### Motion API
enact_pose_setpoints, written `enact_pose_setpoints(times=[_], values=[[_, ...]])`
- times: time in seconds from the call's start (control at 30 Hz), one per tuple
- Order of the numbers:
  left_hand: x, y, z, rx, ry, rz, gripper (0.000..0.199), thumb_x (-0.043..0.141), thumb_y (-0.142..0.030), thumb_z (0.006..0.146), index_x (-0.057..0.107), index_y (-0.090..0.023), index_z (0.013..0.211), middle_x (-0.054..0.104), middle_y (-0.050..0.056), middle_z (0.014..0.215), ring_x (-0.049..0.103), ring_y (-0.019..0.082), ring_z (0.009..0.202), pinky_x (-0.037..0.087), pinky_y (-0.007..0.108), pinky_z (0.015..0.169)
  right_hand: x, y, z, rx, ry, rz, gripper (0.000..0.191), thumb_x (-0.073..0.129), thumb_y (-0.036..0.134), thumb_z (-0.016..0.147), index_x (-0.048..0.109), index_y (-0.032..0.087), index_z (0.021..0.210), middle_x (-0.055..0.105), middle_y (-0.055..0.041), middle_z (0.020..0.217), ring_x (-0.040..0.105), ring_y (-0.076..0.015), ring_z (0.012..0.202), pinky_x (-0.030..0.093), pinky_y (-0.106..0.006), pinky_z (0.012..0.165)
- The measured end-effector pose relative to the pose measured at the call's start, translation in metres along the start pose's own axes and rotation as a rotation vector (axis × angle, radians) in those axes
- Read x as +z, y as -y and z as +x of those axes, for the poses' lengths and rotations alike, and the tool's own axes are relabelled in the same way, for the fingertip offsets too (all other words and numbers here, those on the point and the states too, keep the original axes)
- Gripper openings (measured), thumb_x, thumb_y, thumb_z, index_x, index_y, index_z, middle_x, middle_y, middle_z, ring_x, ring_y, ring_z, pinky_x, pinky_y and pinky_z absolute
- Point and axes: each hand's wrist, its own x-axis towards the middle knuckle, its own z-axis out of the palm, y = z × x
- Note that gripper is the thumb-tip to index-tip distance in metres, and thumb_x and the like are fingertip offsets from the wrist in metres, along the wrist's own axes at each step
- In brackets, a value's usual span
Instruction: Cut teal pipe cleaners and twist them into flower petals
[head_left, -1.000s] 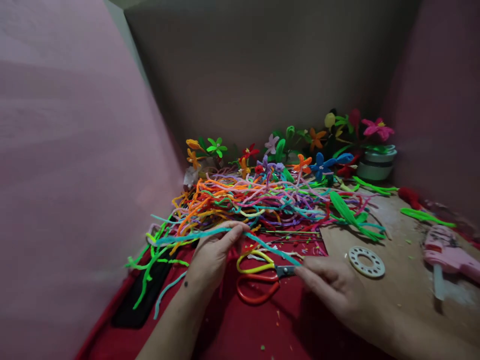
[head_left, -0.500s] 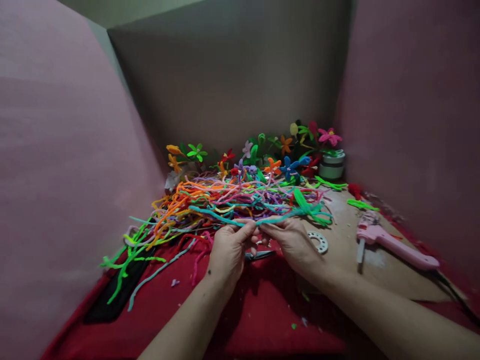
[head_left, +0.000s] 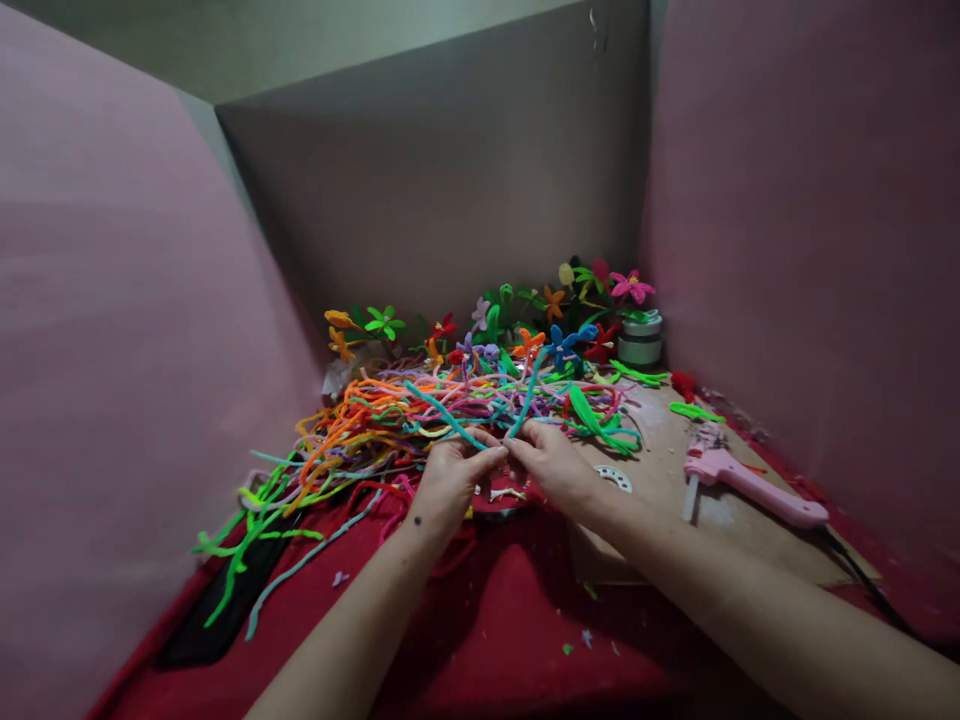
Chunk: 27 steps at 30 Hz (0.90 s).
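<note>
A turquoise pipe cleaner [head_left: 444, 411] is bent into a V between my two hands, its ends rising to the left and right. My left hand [head_left: 454, 476] pinches it near the bend with thumb and fingers. Close beside it, my right hand [head_left: 550, 462] pinches the other arm of the V, the fingertips of both hands almost meeting. Just behind them spreads a tangled heap of colourful pipe cleaners [head_left: 352, 420]. A pair of green leaf-shaped loops [head_left: 589, 413] lies to the right of the heap.
A pink glue gun [head_left: 757, 487] with a cord rests on a brown board [head_left: 660, 540] at right, near a white ring with holes [head_left: 615, 478]. Pipe-cleaner flowers [head_left: 561, 345] and a white jar [head_left: 640, 340] stand at the back. Panels enclose the red cloth [head_left: 480, 630].
The turquoise pipe cleaner was held nearly straight and is now bent into a V, its right end swung upward. The camera view has shifted slightly.
</note>
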Motion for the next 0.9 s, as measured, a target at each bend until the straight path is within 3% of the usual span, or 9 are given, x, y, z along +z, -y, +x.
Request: enact_pose_setpoints(times=[0.17,0.37,0.57,0.7,0.8,0.9], values=[[-0.019,0.002,0.013,-0.010,0.090,-0.111,0.024,0.073,-0.020,0.060,0.062,-0.012,0.080,0.064,0.002,0.065,0.058,0.012,0.055,0.042,0.020,0.048,-0.001,0.003,0.009,0.009,0.019,0.070,0.003,0.054,0.019,0.072,0.054,0.016,0.070,0.057,0.0030,0.053,0.052,-0.0100,0.043,0.041,-0.022,0.045],[-0.031,0.007,0.011,0.002,0.073,-0.255,0.038,0.071,-0.017,0.062,0.063,-0.016,0.100,0.067,0.004,0.075,0.058,0.012,0.059,0.045,0.023,0.053,-0.007,-0.015,0.010,0.084,0.023,0.318,0.017,0.062,0.029,0.067,0.050,0.016,0.067,0.059,0.0007,0.050,0.053,-0.0099,0.044,0.041,-0.022,0.047],[-0.030,0.006,0.007,0.042,-0.039,0.046,0.014,0.067,-0.025,0.066,0.067,-0.011,0.068,0.061,0.002,0.056,0.052,0.010,0.048,0.042,0.022,0.047,-0.006,-0.022,0.008,0.114,0.028,0.358,0.022,0.064,0.030,0.065,0.050,0.015,0.072,0.059,0.0016,0.052,0.054,-0.0103,0.046,0.042,-0.023,0.049],[-0.024,0.003,0.004,0.063,-0.160,0.184,0.019,0.066,-0.024,0.066,0.059,-0.013,0.052,0.051,-0.002,0.042,0.044,0.007,0.041,0.034,0.018,0.040,-0.005,-0.023,0.007,0.065,-0.044,0.351,0.023,0.064,0.033,0.067,0.049,0.016,0.071,0.059,0.0014,0.052,0.053,-0.0100,0.045,0.042,-0.024,0.050],[-0.027,0.001,0.004,0.029,-0.175,0.002,0.016,0.067,-0.026,0.063,0.058,-0.014,0.059,0.051,-0.004,0.048,0.042,0.006,0.038,0.034,0.018,0.037,-0.008,-0.022,0.007,0.041,-0.139,0.377,0.026,0.066,0.035,0.065,0.047,0.017,0.068,0.058,0.0027,0.050,0.054,-0.0100,0.045,0.041,-0.023,0.048],[-0.037,-0.001,0.004,-0.054,-0.084,-0.245,0.019,0.070,-0.028,0.060,0.057,-0.015,0.063,0.050,-0.005,0.050,0.040,0.005,0.037,0.035,0.018,0.036,-0.013,-0.021,0.008,0.016,-0.198,0.377,0.026,0.067,0.035,0.064,0.047,0.018,0.066,0.056,0.0033,0.048,0.054,-0.0108,0.045,0.042,-0.024,0.048]])
